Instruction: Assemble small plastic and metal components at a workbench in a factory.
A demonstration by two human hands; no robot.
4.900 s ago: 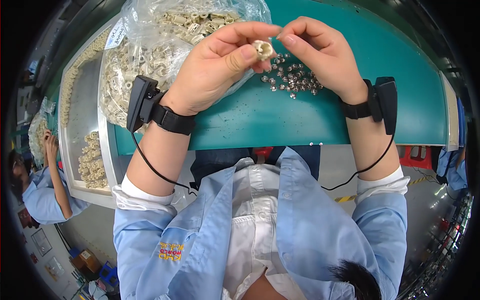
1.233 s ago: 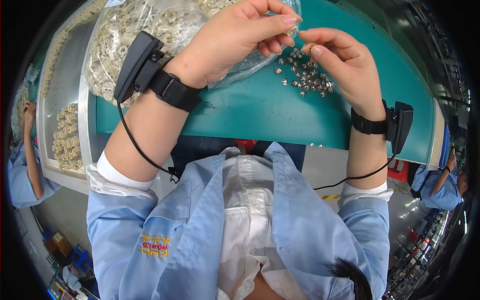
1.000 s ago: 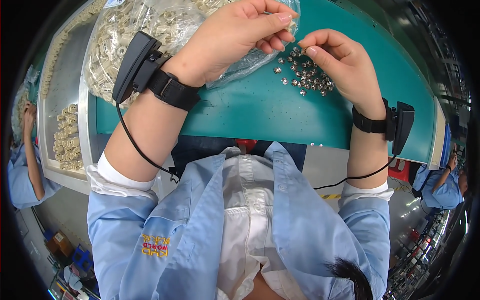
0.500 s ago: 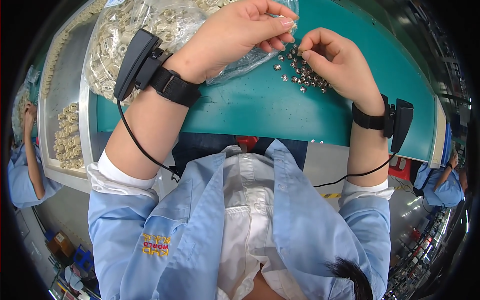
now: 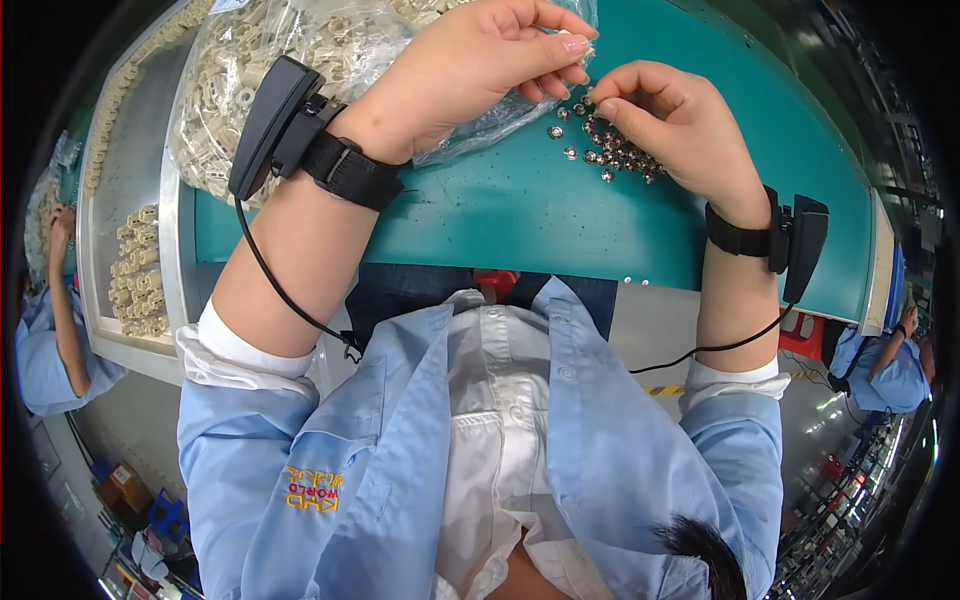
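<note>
My left hand (image 5: 470,70) hovers over the green table (image 5: 520,215) with its fingers bunched together; whatever is between them is hidden. Its fingertips lie against a clear bag of cream plastic parts (image 5: 300,50). My right hand (image 5: 670,125) is just to the right. Its thumb and forefinger pinch at the near edge of a small pile of shiny metal pieces (image 5: 625,160), close to the left fingertips. Each wrist carries a black strapped device (image 5: 270,120) with a cable.
A grey tray (image 5: 110,200) at the left holds rows of cream parts (image 5: 135,285). Other people in blue coats work at the far left (image 5: 45,340) and far right (image 5: 880,360). The table's near edge runs just above my chest.
My right hand dipped onto the metal pile and has drawn its pinched fingertips back toward my left hand. My left hand has stayed by the bag since about a second ago.
</note>
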